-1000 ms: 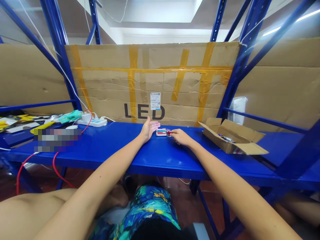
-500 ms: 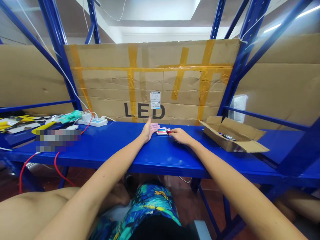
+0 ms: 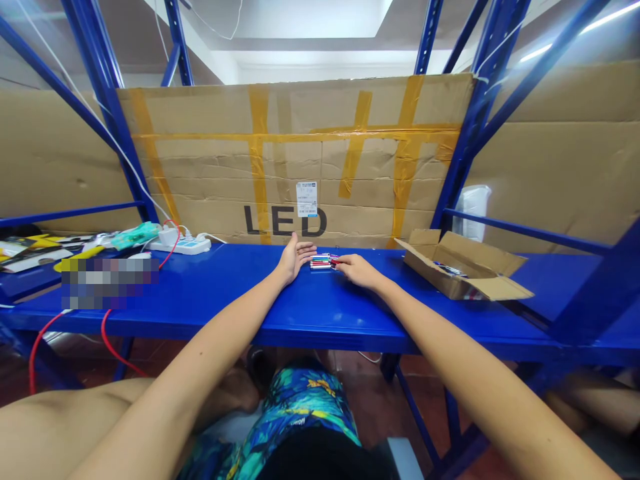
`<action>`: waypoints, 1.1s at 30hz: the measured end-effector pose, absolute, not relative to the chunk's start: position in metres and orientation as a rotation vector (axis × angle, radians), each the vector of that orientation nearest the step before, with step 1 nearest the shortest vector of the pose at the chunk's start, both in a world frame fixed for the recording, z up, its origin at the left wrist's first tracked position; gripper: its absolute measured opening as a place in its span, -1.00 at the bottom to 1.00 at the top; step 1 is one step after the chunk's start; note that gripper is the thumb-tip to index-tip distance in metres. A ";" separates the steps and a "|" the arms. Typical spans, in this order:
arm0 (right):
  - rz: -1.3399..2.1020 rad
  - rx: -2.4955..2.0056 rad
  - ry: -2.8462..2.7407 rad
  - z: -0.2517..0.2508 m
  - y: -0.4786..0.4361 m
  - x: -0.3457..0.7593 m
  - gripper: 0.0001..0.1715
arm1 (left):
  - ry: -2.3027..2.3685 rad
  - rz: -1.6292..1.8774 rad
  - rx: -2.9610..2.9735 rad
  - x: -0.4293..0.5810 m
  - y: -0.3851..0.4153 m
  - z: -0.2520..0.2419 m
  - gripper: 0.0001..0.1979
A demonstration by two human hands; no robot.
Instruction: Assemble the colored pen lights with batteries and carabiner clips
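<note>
A small stack of slim, colourful pens [image 3: 321, 262] lies side by side on the blue shelf tabletop [image 3: 320, 307], in red, green, blue and white. At its left end my left hand [image 3: 295, 259] stands on edge, thumb up and fingers stretched out, with its fingertips beside the pen ends. My right hand [image 3: 357, 271] is at the right end of the stack. Its thumb and fingers are pinched on a red pen [image 3: 337, 262], mostly hidden by the fingers. Whether that pen touches the rest of the stack I cannot tell.
At the right stands an opened cardboard box [image 3: 460, 270] with more pens in it. A power strip [image 3: 183, 244], tools and a red cable [image 3: 106, 333] lie at the left. A large taped carton [image 3: 210, 167] closes off the back, between blue rack posts [image 3: 460, 143].
The view has shifted slightly, so the scene sits a little further left. Both hands stay at the ends of the pen stack, with only small finger movements.
</note>
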State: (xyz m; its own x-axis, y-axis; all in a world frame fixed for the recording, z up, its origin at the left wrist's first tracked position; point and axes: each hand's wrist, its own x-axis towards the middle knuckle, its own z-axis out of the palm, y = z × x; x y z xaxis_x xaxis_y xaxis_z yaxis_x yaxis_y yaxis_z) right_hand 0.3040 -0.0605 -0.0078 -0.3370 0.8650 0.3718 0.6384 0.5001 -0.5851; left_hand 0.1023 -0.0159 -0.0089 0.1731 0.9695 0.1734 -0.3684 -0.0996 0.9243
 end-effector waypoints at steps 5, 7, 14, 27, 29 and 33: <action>0.417 -1.215 -2.093 -0.007 -0.061 0.304 -0.70 | 0.712 1.292 1.127 0.102 -0.014 -0.009 -0.31; 0.404 -1.210 -2.091 -0.007 -0.060 0.305 -0.70 | 0.701 1.290 1.124 0.102 -0.014 -0.009 -0.32; 0.353 -1.224 -2.114 -0.007 -0.062 0.305 -0.69 | 0.675 1.287 1.111 0.104 -0.014 -0.007 -0.26; 0.250 -1.226 -2.146 -0.008 -0.060 0.306 -0.68 | 0.690 1.310 1.112 0.104 -0.014 -0.006 -0.28; 0.238 -1.233 -2.154 -0.008 -0.060 0.306 -0.68 | 0.691 1.314 1.103 0.104 -0.014 -0.006 -0.28; 0.246 -1.237 -2.166 -0.008 -0.060 0.305 -0.68 | 0.691 1.303 1.119 0.104 -0.013 -0.006 -0.29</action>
State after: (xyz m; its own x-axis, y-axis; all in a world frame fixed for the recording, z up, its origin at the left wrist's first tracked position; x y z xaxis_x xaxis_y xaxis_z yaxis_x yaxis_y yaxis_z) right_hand 0.3055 -0.0604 -0.0077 -0.3654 0.8281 0.4250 0.7118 0.5429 -0.4457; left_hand 0.1045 -0.0126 -0.0063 0.1897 0.9643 0.1850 -0.3884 -0.0993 0.9161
